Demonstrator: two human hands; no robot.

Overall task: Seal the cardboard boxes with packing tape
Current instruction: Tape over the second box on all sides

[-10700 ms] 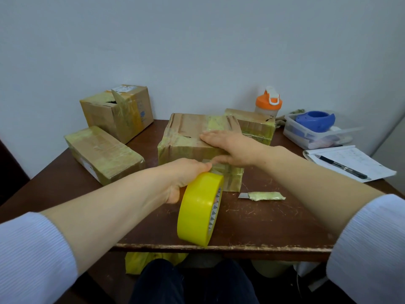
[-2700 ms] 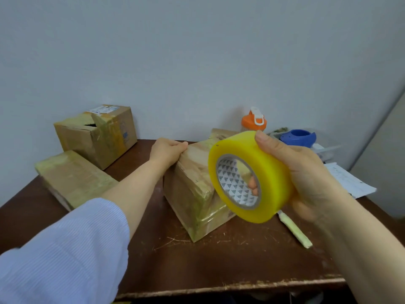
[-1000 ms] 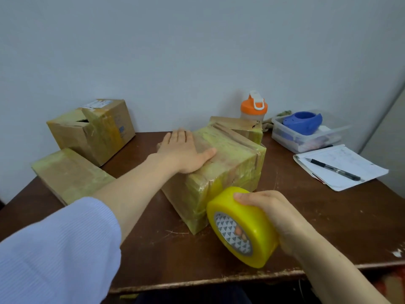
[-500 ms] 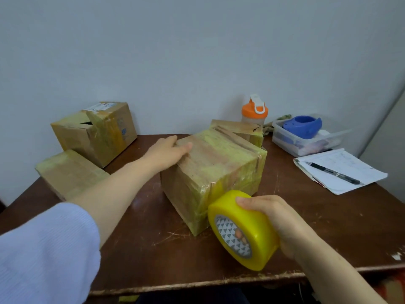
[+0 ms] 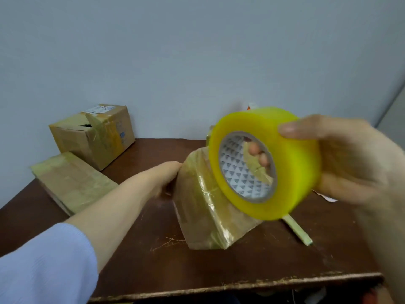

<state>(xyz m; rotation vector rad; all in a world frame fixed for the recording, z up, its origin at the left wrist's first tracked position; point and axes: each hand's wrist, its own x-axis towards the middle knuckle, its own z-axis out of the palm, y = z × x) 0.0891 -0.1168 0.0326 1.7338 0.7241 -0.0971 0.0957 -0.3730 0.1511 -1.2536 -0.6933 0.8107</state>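
A cardboard box [image 5: 203, 207] wrapped in yellowish tape stands in the middle of the brown table [image 5: 252, 266], one corner turned toward me. My left hand [image 5: 164, 174] rests against its far left side. My right hand [image 5: 346, 161] holds a big yellow roll of packing tape [image 5: 291, 178] up in the air in front of the box, thumb on the outer rim and fingers through the core. The roll hides the box's top right part.
Two more taped boxes stand at the left: a flat one [image 5: 72, 183] and a taller one [image 5: 94, 132] with a torn top by the wall. A cut strip of tape [image 5: 298, 231] lies right of the middle box. The table's front edge [image 5: 219, 290] is close.
My right hand has lifted the tape roll from the table's front up above the box. My left hand slid from the box's top to its far left side.
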